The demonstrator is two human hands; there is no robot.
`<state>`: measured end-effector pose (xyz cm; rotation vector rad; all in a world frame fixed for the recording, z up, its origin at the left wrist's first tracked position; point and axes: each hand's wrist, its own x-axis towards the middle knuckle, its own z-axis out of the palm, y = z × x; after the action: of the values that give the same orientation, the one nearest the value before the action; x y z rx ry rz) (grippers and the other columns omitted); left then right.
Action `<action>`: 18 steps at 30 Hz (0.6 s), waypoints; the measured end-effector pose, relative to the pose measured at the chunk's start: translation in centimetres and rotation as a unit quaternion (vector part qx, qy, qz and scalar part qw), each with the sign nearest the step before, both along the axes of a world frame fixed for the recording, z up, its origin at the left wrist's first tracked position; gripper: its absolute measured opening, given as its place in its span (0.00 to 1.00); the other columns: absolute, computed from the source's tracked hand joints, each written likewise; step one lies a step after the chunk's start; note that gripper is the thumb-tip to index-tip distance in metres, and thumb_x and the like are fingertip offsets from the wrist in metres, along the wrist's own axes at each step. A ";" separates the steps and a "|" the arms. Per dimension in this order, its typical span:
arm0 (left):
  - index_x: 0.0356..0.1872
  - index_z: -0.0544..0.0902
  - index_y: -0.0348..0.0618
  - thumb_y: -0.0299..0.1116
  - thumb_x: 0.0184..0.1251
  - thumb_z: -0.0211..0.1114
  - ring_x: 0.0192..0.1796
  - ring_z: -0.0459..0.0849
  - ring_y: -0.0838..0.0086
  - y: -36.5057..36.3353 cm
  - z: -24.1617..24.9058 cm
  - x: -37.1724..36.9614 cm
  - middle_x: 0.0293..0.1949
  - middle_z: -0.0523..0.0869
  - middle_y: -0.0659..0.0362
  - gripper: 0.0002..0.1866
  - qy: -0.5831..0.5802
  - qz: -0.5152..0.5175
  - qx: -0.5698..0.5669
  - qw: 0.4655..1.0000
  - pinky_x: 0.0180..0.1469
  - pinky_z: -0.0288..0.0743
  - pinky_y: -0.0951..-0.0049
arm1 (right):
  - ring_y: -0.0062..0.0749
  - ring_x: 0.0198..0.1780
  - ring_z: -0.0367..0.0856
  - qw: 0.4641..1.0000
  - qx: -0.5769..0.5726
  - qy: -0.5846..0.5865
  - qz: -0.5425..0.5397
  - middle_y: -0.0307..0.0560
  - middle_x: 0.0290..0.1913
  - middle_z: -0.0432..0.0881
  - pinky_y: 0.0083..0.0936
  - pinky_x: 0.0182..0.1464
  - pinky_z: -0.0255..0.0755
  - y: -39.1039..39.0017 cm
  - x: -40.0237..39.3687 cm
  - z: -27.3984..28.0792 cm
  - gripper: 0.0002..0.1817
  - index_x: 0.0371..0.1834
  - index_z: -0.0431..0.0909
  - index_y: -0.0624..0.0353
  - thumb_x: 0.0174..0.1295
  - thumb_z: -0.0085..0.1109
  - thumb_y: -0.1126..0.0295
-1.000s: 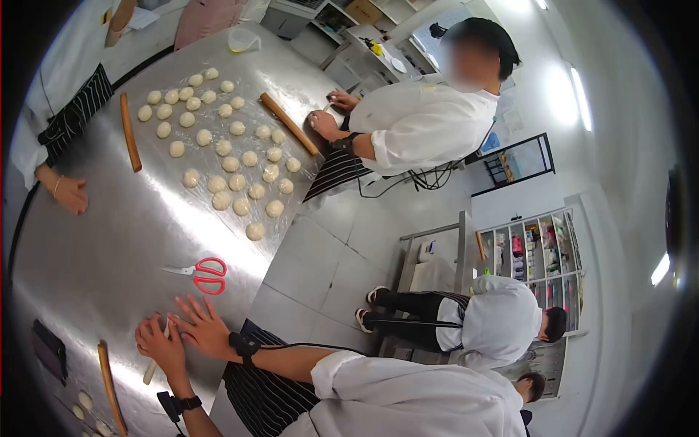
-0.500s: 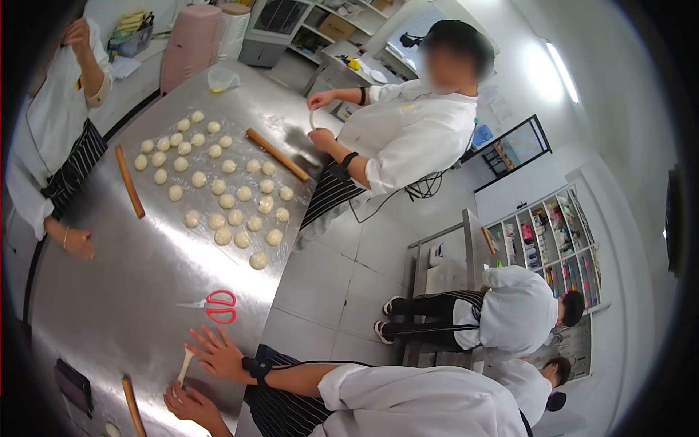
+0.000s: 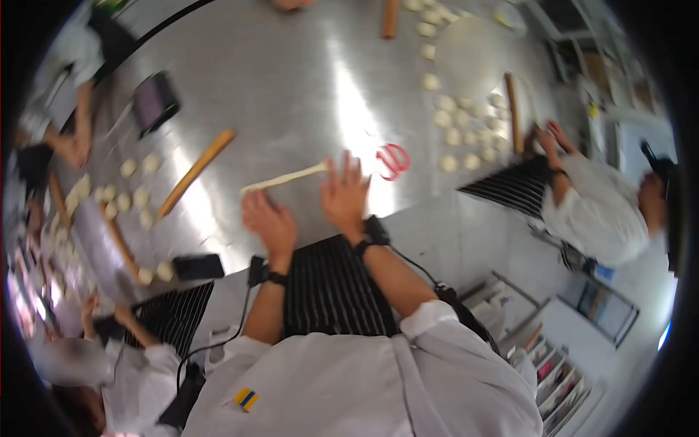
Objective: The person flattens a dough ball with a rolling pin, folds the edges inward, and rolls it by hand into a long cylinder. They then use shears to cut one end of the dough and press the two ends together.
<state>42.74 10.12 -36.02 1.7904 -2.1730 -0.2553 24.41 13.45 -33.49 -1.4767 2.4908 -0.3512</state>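
Observation:
A thin strip of pale dough (image 3: pixel 285 177) lies slantwise on the steel table in front of me. At its left end rests my left hand (image 3: pixel 271 227), palm down with the fingers stretched out. My right hand (image 3: pixel 345 195) lies flat at the other end, fingers spread over the dough's tip. Just right of that hand are red-handled scissors (image 3: pixel 393 162); their blades are hard to make out in the glare. A wooden rolling pin (image 3: pixel 195 173) lies to the left of the strip.
Dough balls (image 3: pixel 462 124) cover the table's right part near another rolling pin (image 3: pixel 514 113); more dough balls (image 3: pixel 124 199) lie left. A black phone (image 3: pixel 198 267) sits at the front edge, a dark case (image 3: pixel 155 103) farther back. Co-workers stand at both sides.
The head view has swung left and down over my own hands. My hands are farther apart, and the dough strip between them is longer and thinner.

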 end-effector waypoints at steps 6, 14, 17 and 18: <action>0.81 0.61 0.26 0.35 0.75 0.62 0.85 0.58 0.35 -0.8 1.8 0.3 0.83 0.61 0.33 0.39 0.031 0.053 -0.012 0.998 0.84 0.49 0.33 | 0.69 0.90 0.49 1.000 -0.006 0.008 0.007 0.58 0.92 0.55 0.78 0.85 0.36 0.4 1.0 -0.3 0.35 0.89 0.66 0.38 0.80 0.52 0.52; 0.85 0.56 0.25 0.34 0.75 0.61 0.88 0.51 0.31 -0.6 1.2 0.4 0.87 0.55 0.31 0.42 0.069 0.086 0.013 0.994 0.86 0.47 0.30 | 0.71 0.90 0.48 1.000 0.012 0.016 0.013 0.58 0.92 0.54 0.78 0.85 0.35 0.6 1.2 -0.4 0.36 0.90 0.66 0.40 0.78 0.52 0.53; 0.85 0.58 0.27 0.35 0.77 0.62 0.88 0.49 0.28 -1.4 1.2 1.0 0.87 0.54 0.32 0.41 0.069 0.092 0.015 0.993 0.85 0.47 0.29 | 0.71 0.90 0.48 1.000 0.002 0.012 0.012 0.59 0.92 0.55 0.77 0.85 0.34 0.4 1.1 -0.7 0.37 0.89 0.66 0.44 0.77 0.53 0.53; 0.84 0.63 0.33 0.36 0.77 0.63 0.88 0.50 0.28 -1.7 1.3 1.4 0.87 0.55 0.32 0.38 0.077 0.065 0.024 0.995 0.84 0.48 0.28 | 0.71 0.90 0.48 1.000 -0.003 0.016 0.009 0.60 0.91 0.56 0.77 0.85 0.34 0.4 1.1 -0.8 0.37 0.89 0.66 0.46 0.77 0.53 0.53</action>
<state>44.10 8.44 -34.75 1.8641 -1.9518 -0.4021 25.48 13.84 -34.25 -1.5184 2.5024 -0.3356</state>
